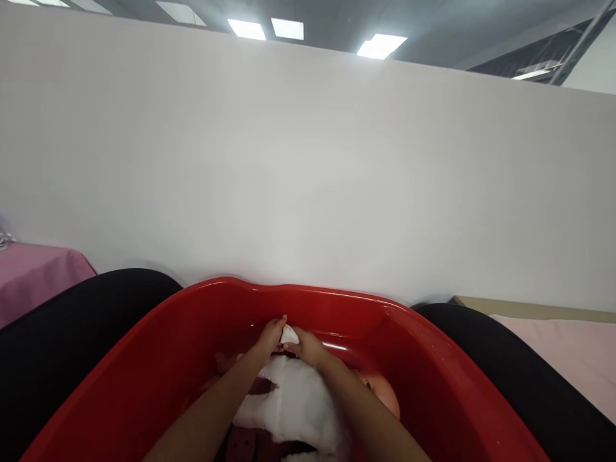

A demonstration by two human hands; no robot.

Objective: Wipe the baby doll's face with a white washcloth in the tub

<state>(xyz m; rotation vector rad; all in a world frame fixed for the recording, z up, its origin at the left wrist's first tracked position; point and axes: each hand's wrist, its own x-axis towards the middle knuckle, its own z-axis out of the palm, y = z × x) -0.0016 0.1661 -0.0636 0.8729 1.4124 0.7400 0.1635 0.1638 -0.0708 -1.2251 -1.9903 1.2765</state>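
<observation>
A doll in white clothing (301, 401) lies inside a red tub (308, 298). Its round head (384, 393) shows to the right, partly behind my right forearm, and a limb (222, 362) shows to the left. My left hand (273, 335) and my right hand (307, 348) meet above the clothing, close to the tub's far wall. Between them is a small piece of white cloth (289, 335), pinched from both sides; it looks like a sleeve end, but its link to the clothing is partly hidden. My forearms cover part of the doll.
Black rounded surfaces (129, 292) flank the tub on the left and right. Behind it stands a plain white partition (308, 160). A pink cloth-covered surface (43, 276) is at far left, and a pale pink one (568, 353) at far right.
</observation>
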